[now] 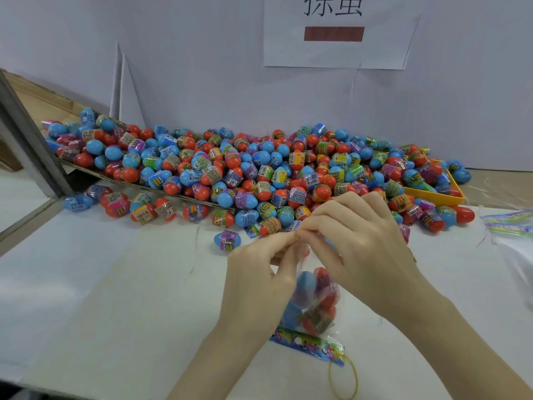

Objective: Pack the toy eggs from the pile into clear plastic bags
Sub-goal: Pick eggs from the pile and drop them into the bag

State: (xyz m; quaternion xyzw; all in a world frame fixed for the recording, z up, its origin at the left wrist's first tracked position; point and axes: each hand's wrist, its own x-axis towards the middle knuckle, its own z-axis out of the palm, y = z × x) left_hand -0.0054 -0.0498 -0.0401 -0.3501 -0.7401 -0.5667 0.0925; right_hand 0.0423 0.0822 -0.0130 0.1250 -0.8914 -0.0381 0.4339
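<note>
A big pile of blue and red toy eggs [259, 171] lies along the back of the white table [101, 284]. In front of it hangs a clear plastic bag [313, 301] holding several eggs, with a colourful header card [308, 343] and a yellow loop at its lower end. My left hand [259, 272] and my right hand [363, 249] both pinch the bag's upper edge, fingertips meeting above it. One loose blue egg [227, 239] lies just left of my hands.
A yellow tray [438, 197] sits under eggs at the right of the pile. More bags with header cards [510, 223] lie at the far right. A cardboard sheet [138, 186] slopes under the pile's left part. A wall with a paper sign [337, 33] stands behind.
</note>
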